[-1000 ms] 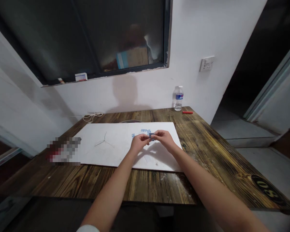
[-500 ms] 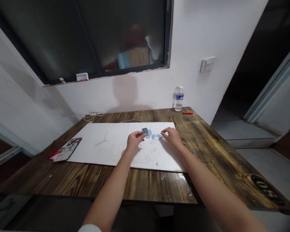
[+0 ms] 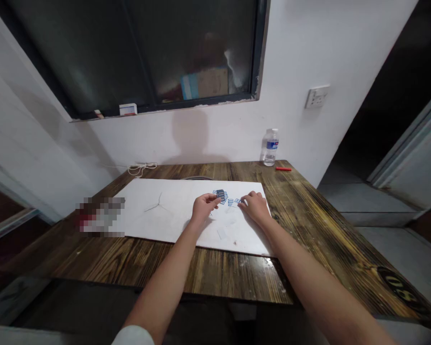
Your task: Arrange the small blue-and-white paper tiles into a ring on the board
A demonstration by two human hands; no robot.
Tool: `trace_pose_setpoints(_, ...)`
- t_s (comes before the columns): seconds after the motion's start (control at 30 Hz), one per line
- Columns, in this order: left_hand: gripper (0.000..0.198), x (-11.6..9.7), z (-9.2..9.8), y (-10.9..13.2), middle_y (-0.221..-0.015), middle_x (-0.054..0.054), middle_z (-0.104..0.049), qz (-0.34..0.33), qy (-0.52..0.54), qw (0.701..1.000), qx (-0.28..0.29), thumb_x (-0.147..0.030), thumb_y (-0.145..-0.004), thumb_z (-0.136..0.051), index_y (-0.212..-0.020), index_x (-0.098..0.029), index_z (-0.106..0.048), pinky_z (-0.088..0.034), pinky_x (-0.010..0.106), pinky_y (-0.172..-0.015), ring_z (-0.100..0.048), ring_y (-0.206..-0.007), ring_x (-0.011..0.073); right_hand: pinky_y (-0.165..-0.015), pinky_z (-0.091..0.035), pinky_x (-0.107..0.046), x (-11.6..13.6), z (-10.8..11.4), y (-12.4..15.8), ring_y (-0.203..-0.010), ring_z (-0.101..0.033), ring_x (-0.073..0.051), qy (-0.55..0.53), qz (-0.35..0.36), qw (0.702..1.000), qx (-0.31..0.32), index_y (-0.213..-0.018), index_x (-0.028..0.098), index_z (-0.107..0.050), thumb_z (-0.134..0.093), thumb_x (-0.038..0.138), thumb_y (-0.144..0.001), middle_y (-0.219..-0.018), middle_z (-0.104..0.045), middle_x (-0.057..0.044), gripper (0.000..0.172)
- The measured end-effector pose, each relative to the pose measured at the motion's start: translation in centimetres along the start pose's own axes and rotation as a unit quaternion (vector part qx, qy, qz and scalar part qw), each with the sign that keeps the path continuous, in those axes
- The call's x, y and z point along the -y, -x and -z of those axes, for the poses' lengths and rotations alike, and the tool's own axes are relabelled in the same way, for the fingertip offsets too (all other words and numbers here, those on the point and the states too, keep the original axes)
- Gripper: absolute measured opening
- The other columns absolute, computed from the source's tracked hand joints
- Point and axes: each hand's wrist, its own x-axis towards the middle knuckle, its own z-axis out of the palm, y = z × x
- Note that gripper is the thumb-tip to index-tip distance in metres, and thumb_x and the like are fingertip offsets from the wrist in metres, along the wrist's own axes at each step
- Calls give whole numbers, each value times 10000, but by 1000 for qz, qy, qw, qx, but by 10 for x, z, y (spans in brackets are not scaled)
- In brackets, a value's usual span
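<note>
Several small blue clips point(image 3: 223, 196) lie in a loose cluster on a white board point(image 3: 172, 215) on the wooden table point(image 3: 215, 273). My left hand point(image 3: 202, 207) rests on the board just left of the cluster, its fingers curled and pinched toward the nearest clips; what is in them I cannot make out. My right hand point(image 3: 255, 206) lies palm down at the right of the cluster, fingertips curled onto a clip.
A water bottle point(image 3: 270, 147) and a red pen point(image 3: 283, 168) stand at the table's back right. A white cord point(image 3: 141, 168) lies at the back left, a blurred object point(image 3: 100, 216) at the board's left end. A round black sticker point(image 3: 398, 287) marks the right corner.
A second ago both hands were together above the board, holding a blue clip between them. They have since parted and dropped to the board beside the clips.
</note>
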Motion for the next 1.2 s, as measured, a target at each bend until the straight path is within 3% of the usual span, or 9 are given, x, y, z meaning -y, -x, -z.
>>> trace_pose_setpoints(0.5,340,0,-2,0,-648,33,-678,0,-8,1000,-1,-359,-534,-821,-754,-137,-687,-403,241,-513,-579,-507,119,-790,-296,-339,2,-4,-5,-1055,-445,-261,-81,-52,995,19,-957,256,-741,-663,321,-799,-1080,-603,-68,188)
trace_pose_setpoints(1.2,297,0,-4,1,-664,29,-686,-7,-27,1000,11,-349,-553,-801,-744,-153,-686,-415,240,-517,-580,-508,118,-803,-338,-339,-2,-10,-10,-1058,-469,-266,-74,-97,992,25,-932,260,-745,-685,372,-758,-1115,-610,-73,216)
